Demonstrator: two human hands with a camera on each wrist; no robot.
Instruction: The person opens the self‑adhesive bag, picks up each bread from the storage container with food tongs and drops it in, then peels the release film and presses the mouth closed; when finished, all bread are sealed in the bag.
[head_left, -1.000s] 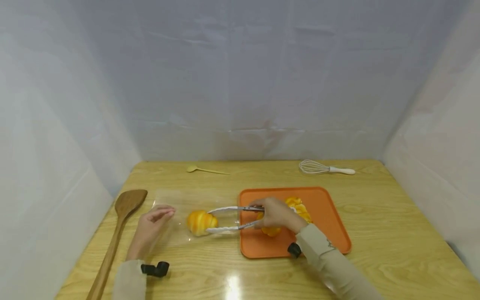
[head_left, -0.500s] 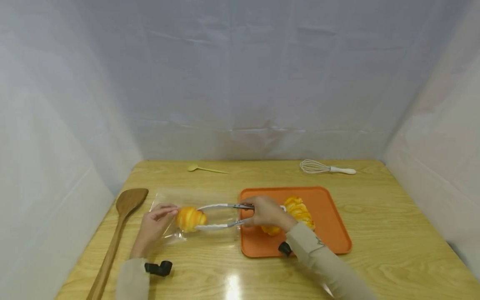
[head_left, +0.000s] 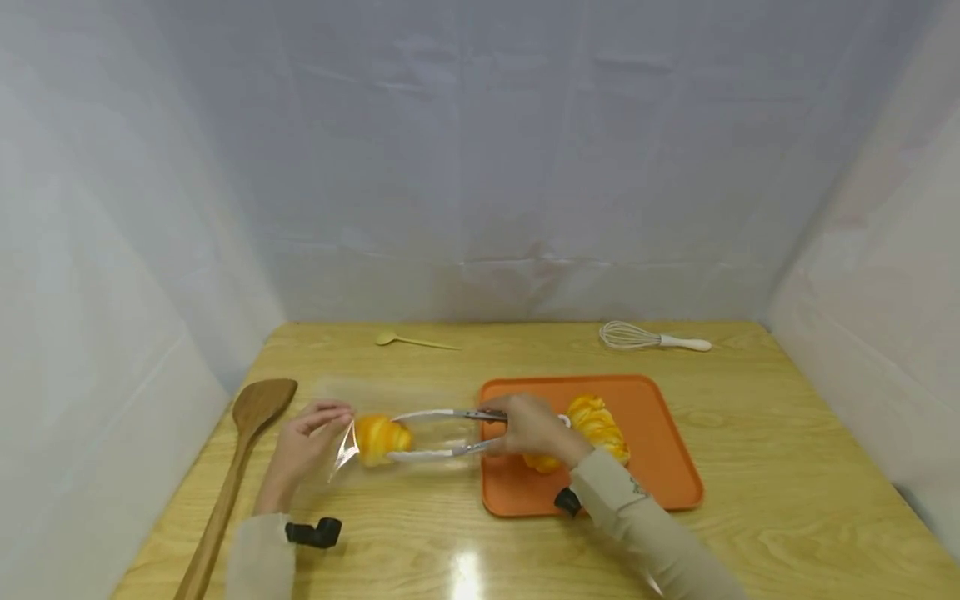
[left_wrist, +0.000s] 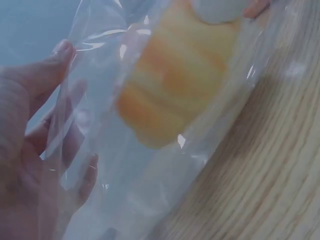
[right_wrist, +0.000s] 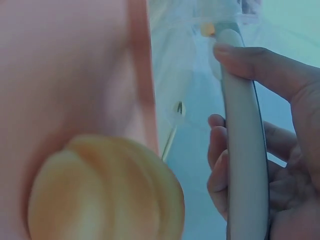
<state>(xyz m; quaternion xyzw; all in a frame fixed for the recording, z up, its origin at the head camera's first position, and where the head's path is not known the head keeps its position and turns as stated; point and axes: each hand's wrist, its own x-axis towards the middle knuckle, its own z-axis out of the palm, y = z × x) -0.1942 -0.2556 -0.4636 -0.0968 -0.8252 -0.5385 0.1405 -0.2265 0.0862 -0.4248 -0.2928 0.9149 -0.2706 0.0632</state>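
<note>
Croissant (head_left: 382, 440) & tongs (head_left: 431, 455) have shifted L over last sec; croissant's now in clear bag (head_left: 346, 454) by L hand (head_left: 306, 442), its fingers pinching bag. R hand (head_left: 536, 429) fingers clamped round tongs, over orange tray (head_left: 654, 471) w/ other bread (head_left: 598, 427). Far back: spoon (head_left: 385, 337), whisk (head_left: 637, 337).

A bread roll (head_left: 381, 439) and tongs (head_left: 450, 452) are shifted by the right hand (head_left: 534, 427) farther left in the lower frame than a second ago.

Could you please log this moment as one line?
left hand: holds clear bag; right hand: holds tongs; croissant: inside bag, between tongs' tips
</note>
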